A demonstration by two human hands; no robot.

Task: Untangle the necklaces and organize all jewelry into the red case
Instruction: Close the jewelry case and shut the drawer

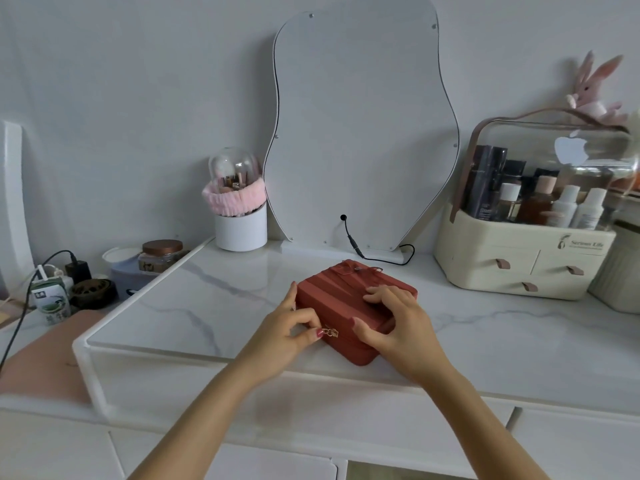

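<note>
A: Where is the case point(346, 303) now?

B: It lies closed on the marble top point(207, 299), in front of the mirror point(360, 133), a little turned so one corner points to the person. No jewelry is visible outside it.

A: And the hands?

B: The left hand point(287, 336) pinches the gold zipper pull point(330, 332) at the near side, thumb and forefinger curled on it. The right hand point(394, 323) rests on the lid with relaxed fingers and thumb against the front edge; it presses, it does not grip.

A: How will the case handle, you think?

B: It looks like a stiff ribbed shell, probably light, so I judge it will slide on the smooth marble if only the zipper is pulled. The flat hand on the lid is a good hold for this. The pull is small and thin, best taken at its end. The handle point(358, 268) at the far side is for carrying only.

A: The necklaces?

B: Not seen. If inside, the chains will be fine and easy to kink.
</note>
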